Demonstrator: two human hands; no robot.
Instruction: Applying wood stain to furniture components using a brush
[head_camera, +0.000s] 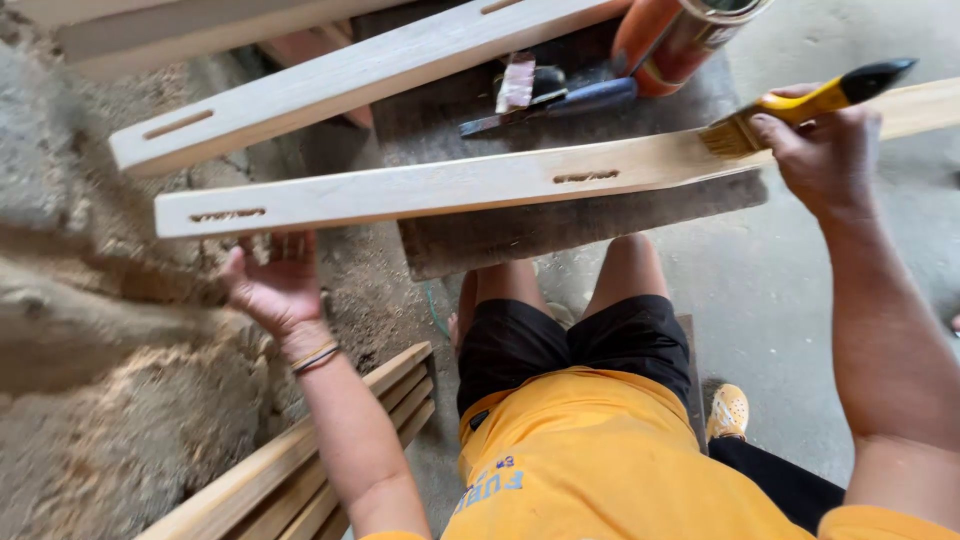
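Your right hand (825, 150) is wrapped tight around the yellow handle of a paintbrush (800, 103), black tip pointing up and away to the right, and the bristles are pressed flat on the wooden slat (450, 185) right at that hand's side. The slat runs long across your view, from its pale left end with a narrow slot cut in it, past a second slot near the middle, and out under the brush toward the right edge. It lies over a dark board (560, 225) that serves as your table, with your bare knees just below it. Your left hand (275, 285) is down under the slat's left end, palm turned up, fingers loosely spread and empty, near the wood but whether it touches I cannot tell. A thin bracelet sits on that wrist. Behind your slat lies a second slotted slat (340, 80), angled the same way, well clear of the brush. Between the two, on the dark board, there is a putty knife with a dark blue handle (565, 103), and beside it at the top an orange tin can (680, 35), tipped toward you. Low on the left a stack of plain wooden strips (300, 470) leans in by your left forearm. Sawdust (110, 400) is heaped over the floor on the left.
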